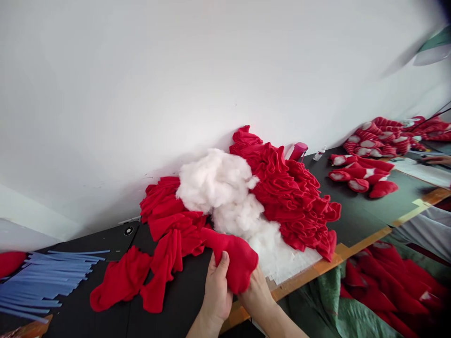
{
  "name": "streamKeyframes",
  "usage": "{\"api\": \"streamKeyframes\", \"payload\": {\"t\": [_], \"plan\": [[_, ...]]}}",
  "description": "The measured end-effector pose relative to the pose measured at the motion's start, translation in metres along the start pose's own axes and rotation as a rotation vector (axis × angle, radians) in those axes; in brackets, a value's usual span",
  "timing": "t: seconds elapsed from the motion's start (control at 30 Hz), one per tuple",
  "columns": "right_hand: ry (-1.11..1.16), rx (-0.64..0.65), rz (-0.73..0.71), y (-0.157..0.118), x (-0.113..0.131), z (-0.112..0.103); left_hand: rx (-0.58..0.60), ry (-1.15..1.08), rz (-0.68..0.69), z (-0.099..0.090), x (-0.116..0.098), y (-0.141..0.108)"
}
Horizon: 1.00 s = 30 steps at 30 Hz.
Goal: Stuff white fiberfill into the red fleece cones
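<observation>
A red sock-shaped fabric piece (234, 260) is held up over the table's front edge, looking rounded at its lower right end. My left hand (219, 286) is closed on its left side, thumb on top. My right hand (257, 293) grips it from the lower right; its fingers are hidden behind or inside the fabric. Just beyond the piece lies a fluffy heap of white stuffing (216, 180), trailing down toward the front edge. Flat red fabric pieces (169, 211) are piled left of the stuffing, and a larger pile of red pieces (289, 188) stands on the right.
Blue strips (52, 277) lie at the left, near a black phone-like object (128, 231). Stuffed red pieces (362, 173) and striped ones (384, 136) sit farther right, beside another person's hand (437, 160). Below the taped edge (336, 256), a green sack (333, 300) holds red pieces. A wall stands behind.
</observation>
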State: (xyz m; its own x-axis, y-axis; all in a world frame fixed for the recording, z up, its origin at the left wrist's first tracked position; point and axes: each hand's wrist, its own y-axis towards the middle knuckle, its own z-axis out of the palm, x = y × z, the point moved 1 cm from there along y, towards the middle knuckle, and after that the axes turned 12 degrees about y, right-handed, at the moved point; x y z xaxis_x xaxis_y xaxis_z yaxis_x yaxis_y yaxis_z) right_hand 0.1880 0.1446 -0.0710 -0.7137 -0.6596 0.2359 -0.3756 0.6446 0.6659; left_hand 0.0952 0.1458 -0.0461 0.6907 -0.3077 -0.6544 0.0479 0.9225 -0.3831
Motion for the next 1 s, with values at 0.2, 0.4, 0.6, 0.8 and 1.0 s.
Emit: {"api": "streamKeyframes", "payload": {"t": [0.2,0.4,0.6,0.8,1.0], "plan": [[0.123,-0.002,0.036,0.001,0.008,-0.007,-0.070,-0.052,0.010,-0.006,0.002,0.007],[0.281,-0.009,0.155,-0.006,0.017,-0.020,-0.027,-0.090,0.025,-0.005,-0.005,0.006],[0.476,0.070,0.015,0.001,0.008,-0.032,0.101,-0.072,-0.023,-0.007,-0.004,0.001],[0.313,0.099,0.030,-0.006,0.005,-0.026,0.091,-0.052,-0.050,-0.004,0.001,0.000],[0.245,0.061,0.072,-0.002,0.003,-0.022,-0.024,-0.040,-0.089,-0.008,0.007,0.003]]}}
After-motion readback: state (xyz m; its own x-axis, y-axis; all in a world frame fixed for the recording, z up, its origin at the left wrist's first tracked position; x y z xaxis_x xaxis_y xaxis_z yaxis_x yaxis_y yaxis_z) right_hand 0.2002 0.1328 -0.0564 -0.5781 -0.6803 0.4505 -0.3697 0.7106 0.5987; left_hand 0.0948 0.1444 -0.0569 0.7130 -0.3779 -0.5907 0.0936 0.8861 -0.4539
